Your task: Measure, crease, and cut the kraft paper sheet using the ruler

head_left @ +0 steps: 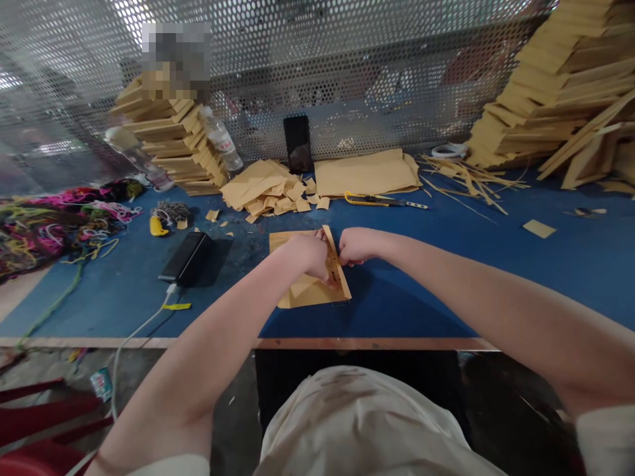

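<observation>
A brown kraft-paper envelope [302, 292] lies flat near the front edge of the blue table, with a narrow folded strip [344, 281] along its right side. My left hand [310, 256] rests over the paper, its fingers bent and closed at the inner side of the strip. From the right, my right hand [358, 246] is closed like a fist, with its fingertips at the strip's outer edge. Part of the envelope is covered by my left hand and forearm. Small dark marks show on the paper beside the strip.
Behind lie paper scraps [268, 188], flat brown sheets [367, 173], a yellow cutter [370, 199] and an upright phone [298, 144]. Envelope stacks [186, 149] rise left and right [555, 86]. A black box-like device [186, 256] with a white cable [141, 325] sits left, near tangled yarn [44, 228].
</observation>
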A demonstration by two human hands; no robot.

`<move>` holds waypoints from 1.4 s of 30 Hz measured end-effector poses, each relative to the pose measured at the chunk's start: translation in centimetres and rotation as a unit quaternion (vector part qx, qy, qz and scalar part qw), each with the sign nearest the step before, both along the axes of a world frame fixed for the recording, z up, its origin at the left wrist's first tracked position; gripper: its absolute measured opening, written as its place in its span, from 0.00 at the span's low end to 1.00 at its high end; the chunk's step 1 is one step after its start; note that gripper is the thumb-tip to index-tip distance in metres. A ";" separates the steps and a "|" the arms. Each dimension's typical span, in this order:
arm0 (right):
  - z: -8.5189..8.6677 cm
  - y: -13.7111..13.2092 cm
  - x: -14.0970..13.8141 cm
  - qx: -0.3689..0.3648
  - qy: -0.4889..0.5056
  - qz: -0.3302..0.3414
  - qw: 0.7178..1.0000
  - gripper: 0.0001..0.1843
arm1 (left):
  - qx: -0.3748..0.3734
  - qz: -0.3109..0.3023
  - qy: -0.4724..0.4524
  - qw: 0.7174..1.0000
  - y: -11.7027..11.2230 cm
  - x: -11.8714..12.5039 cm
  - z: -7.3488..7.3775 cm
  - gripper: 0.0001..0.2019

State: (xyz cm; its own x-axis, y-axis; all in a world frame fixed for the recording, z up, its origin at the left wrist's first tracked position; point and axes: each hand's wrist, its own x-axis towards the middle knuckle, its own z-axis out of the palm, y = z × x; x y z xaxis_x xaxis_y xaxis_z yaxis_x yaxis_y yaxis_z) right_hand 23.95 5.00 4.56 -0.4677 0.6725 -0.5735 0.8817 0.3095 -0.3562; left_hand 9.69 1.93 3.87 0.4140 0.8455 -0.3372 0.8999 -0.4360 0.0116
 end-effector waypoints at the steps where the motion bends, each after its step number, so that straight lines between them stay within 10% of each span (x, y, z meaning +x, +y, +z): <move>1: -0.1 -0.5 0.2 -0.008 0.002 0.006 1.000 0.10 | -0.010 0.003 0.016 1.000 -0.2 0.0 0.2 0.57; 15: 1.8 -13.7 2.6 0.078 0.063 0.238 0.966 0.08 | -0.047 0.003 0.045 0.998 -1.0 -1.2 0.3 0.68; 22: -3.2 -16.9 2.9 0.434 0.169 0.197 0.863 0.12 | -0.008 -0.010 -0.049 0.999 -3.6 -3.3 -1.5 0.64; 29: -6.9 -18.6 4.1 0.532 0.224 0.198 0.792 0.26 | 0.000 0.040 -0.121 0.992 -4.5 -4.3 -0.3 0.44; 33: -6.3 -19.6 4.7 0.542 0.244 0.231 0.770 0.08 | 0.043 0.060 -0.148 0.986 -3.9 -5.2 -0.2 0.26; 42: -1.7 -19.3 9.6 0.581 0.333 0.289 0.684 0.12 | 0.153 0.092 -0.214 0.960 -3.7 -5.5 -0.6 0.24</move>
State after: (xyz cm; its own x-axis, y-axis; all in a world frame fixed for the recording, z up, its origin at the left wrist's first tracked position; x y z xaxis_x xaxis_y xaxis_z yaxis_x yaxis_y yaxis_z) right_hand 33.52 -14.32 2.84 -0.7455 0.0852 0.6610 0.2547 0.9529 0.1644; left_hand 4.19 -1.74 3.24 0.2943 0.9498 0.1065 0.9029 -0.3128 0.2950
